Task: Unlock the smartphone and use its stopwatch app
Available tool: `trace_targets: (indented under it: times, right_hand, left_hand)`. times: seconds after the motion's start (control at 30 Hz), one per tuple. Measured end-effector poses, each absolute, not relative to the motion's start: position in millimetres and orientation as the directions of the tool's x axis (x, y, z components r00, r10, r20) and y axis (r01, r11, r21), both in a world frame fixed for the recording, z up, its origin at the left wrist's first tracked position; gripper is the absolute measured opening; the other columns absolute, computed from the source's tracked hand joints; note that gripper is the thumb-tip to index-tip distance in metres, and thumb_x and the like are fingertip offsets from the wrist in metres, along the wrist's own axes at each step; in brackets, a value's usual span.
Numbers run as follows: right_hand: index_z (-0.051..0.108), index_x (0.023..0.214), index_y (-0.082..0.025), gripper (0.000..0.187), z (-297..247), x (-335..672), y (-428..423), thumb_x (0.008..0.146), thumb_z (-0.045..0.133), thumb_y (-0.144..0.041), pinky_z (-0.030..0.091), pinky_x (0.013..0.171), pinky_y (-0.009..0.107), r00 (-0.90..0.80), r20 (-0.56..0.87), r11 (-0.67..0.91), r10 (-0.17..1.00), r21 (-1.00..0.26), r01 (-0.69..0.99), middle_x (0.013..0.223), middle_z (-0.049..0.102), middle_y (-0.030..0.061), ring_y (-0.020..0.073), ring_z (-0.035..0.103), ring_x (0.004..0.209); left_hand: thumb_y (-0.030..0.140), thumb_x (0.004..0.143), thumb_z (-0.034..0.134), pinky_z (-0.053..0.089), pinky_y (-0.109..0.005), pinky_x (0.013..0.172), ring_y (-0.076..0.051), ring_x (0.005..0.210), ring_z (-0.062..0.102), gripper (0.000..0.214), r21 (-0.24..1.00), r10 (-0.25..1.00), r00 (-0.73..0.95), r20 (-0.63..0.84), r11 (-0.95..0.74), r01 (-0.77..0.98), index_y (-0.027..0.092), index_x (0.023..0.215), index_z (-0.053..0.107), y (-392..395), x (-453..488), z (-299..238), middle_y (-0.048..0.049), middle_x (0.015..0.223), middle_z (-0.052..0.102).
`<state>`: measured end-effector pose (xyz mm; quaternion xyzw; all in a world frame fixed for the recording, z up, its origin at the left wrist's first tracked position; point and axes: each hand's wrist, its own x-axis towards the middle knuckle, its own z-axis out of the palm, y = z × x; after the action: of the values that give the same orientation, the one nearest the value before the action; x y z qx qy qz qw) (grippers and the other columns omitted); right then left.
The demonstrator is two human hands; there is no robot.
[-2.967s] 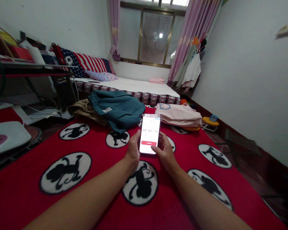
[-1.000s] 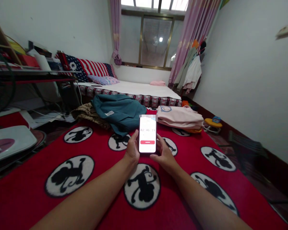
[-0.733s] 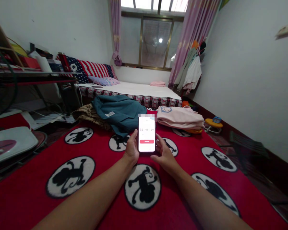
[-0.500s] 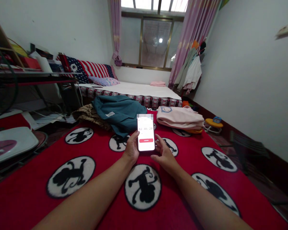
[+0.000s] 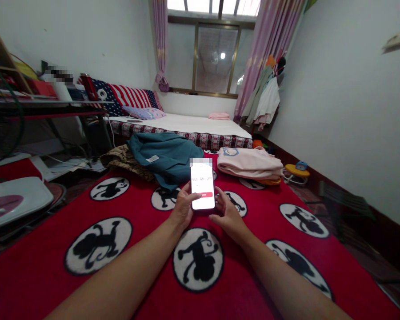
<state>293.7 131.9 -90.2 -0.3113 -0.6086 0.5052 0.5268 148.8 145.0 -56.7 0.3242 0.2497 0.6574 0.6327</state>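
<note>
The left hand (image 5: pixel 181 212) grips the phone (image 5: pixel 202 186) upright, thumb on its red button beneath a running timer, the right hand (image 5: pixel 227 216) half-open cupping its edge, while beyond them the teal garment (image 5: pixel 163 155) lies unfolded, the pink stack (image 5: pixel 248 162) already folded.

A phone (image 5: pixel 202 186) stands upright above the blanket (image 5: pixel 253 275) in the middle of the view — the left hand (image 5: pixel 182 209) at its left edge, the right hand (image 5: pixel 227 214) just right of it and lower. Beyond the phone, on the blanket's far end, lies a jacket (image 5: pixel 165 153) to the left and a stack of folded clothes (image 5: pixel 250 163) to the right. Behind both runs the bed (image 5: pixel 186 124), with pillows (image 5: pixel 133 95) at its left end and the window (image 5: pixel 213 58) behind it. Hanging clothes (image 5: pixel 263 98) sit right of the bed — a table (image 5: pixel 43 104) far left.
</note>
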Motion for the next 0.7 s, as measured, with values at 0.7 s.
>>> trace_targets:
  times: [0.7]
  right_hand:
    - [0.024,0.15,-0.023,0.097,-75,293,123,0.063,0.064,-0.009,0.042,0.106,0.05,-0.295,0.33,0.315,0.897,-0.944,-0.098,0.141,0.05,0.0136,0.0276,0.055,0.124]
  left_hand:
    - [0.01,0.05,0.077,0.053,-0.041,0.084,-0.03,0.094,0.068,0.067,0.762,0.99,0.02,0.14,-0.095,-0.641,0.013,0.115,0.063,142,150,-56,-0.0131,0.107,0.072]
